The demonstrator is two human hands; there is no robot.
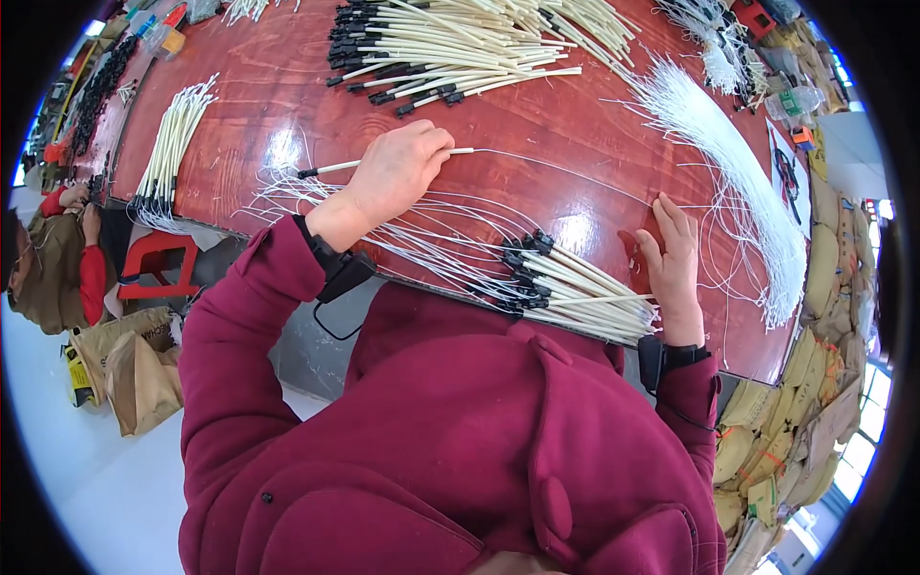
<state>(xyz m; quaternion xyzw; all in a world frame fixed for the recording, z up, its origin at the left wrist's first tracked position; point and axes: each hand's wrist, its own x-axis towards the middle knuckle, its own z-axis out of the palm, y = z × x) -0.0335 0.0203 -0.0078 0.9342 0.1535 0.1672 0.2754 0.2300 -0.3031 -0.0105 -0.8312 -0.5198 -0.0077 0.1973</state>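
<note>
My left hand is closed around a thin cream tube that lies crosswise above the table, its black end piece pointing left. Out of the tube's right end runs a thin white wire, stretching across to my right hand, whose thumb and fingers pinch it. Just left of my right hand, near the table's front edge, lies a bundle of cream tubes with black ends. Long white wires trail leftward from that bundle, passing below my left hand.
A large heap of black-ended cream tubes covers the far middle of the red table. Loose white wires spread along the right side. A smaller tube bundle lies at left. Another person's hand shows at far left, near a red stool.
</note>
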